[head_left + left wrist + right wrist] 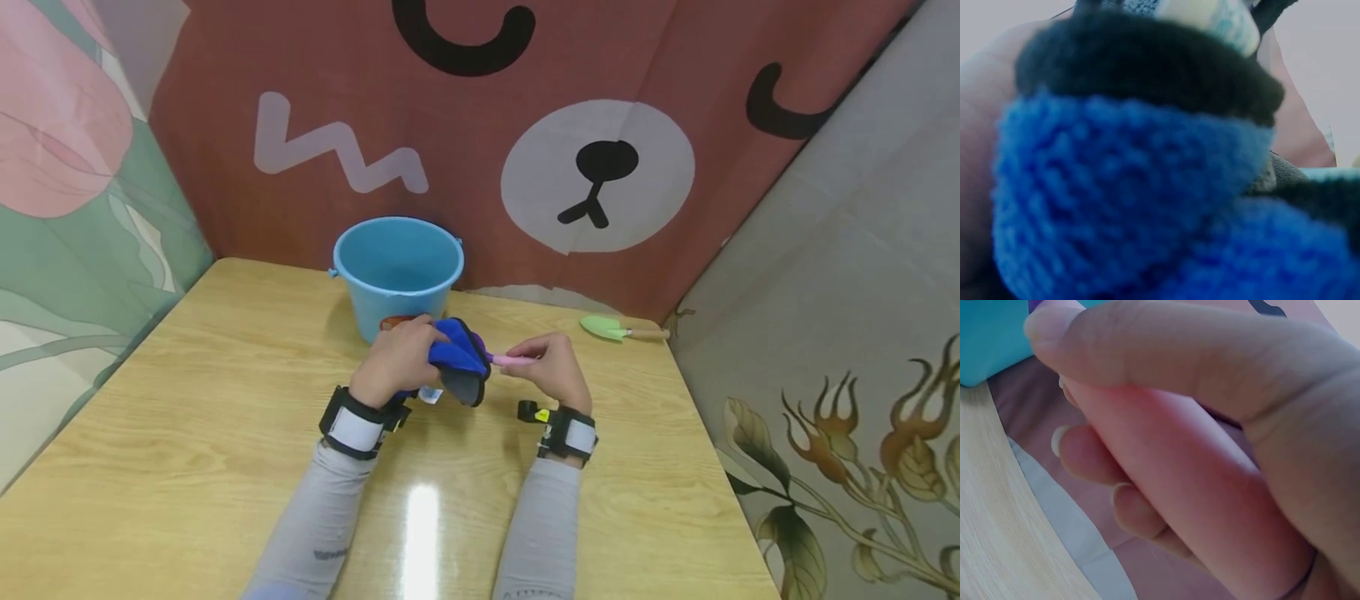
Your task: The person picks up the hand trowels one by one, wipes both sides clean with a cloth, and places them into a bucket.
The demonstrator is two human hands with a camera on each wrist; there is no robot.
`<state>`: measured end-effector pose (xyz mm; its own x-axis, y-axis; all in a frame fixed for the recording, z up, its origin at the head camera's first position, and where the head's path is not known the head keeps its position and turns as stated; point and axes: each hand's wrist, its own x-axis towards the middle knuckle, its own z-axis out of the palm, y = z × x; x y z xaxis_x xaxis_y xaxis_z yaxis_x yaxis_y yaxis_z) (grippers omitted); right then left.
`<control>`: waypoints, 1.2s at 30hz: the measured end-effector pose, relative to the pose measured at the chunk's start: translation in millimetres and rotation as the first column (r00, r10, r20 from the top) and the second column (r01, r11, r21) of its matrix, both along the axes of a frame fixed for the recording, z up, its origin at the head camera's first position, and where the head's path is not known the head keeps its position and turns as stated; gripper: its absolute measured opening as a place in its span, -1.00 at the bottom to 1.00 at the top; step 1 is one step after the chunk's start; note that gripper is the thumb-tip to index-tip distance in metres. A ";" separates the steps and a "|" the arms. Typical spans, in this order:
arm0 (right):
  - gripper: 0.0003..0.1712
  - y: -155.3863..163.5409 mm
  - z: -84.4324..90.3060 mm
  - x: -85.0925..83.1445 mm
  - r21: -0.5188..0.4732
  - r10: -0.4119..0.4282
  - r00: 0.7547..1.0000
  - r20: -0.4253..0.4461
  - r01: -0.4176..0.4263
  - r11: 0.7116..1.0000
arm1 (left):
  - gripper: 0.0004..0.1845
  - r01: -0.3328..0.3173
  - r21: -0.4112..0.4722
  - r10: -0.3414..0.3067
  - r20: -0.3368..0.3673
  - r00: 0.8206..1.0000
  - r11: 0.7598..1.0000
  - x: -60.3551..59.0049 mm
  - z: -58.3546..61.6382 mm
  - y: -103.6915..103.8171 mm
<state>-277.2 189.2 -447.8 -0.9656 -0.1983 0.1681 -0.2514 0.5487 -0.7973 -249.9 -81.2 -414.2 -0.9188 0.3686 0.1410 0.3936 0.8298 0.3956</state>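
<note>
Blue glove [456, 357] in left hand [395, 360]; right hand [553, 368] pinches pink handle [512, 360].

The right hand [1222, 425] curls its fingers [1079, 447] round a pink handle [1197, 506], above the wooden table [997, 537].

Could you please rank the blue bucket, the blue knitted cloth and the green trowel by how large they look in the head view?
1. blue bucket, plainly largest.
2. blue knitted cloth, gripped by the left hand; it is bunched and nearer the camera, so its rank is unsure.
3. green trowel, smallest, though farther away.
</note>
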 end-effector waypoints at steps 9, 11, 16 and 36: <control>-0.81 5.1 -1.6 0.6 -0.002 -0.029 0.999 0.014 0.029 1.000 | -0.65 -0.004 0.025 0.004 0.000 1.000 1.000 -4.1 -0.4 -7.1; -0.81 6.4 -2.5 0.4 -0.006 -0.030 0.999 0.010 0.030 1.000 | -0.67 -0.001 0.032 0.001 -0.003 1.000 0.999 -4.8 -0.6 -9.5; -0.80 9.2 -4.0 -0.1 -0.018 -0.038 0.999 -0.006 0.038 0.999 | -0.72 -0.010 0.054 0.010 0.010 1.000 0.999 -9.0 -3.4 -19.8; -0.80 15.6 -7.4 -3.3 -0.043 -0.062 0.998 -0.013 0.062 0.997 | -0.59 -0.050 0.149 0.045 0.037 0.998 0.988 -16.2 -4.9 -52.4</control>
<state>-280.4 204.9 -455.2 -0.9734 -0.1304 0.1886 -0.2292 0.5292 -0.8170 -266.1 -133.7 -419.1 -0.9399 0.3016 0.1598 0.3395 0.7776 0.5292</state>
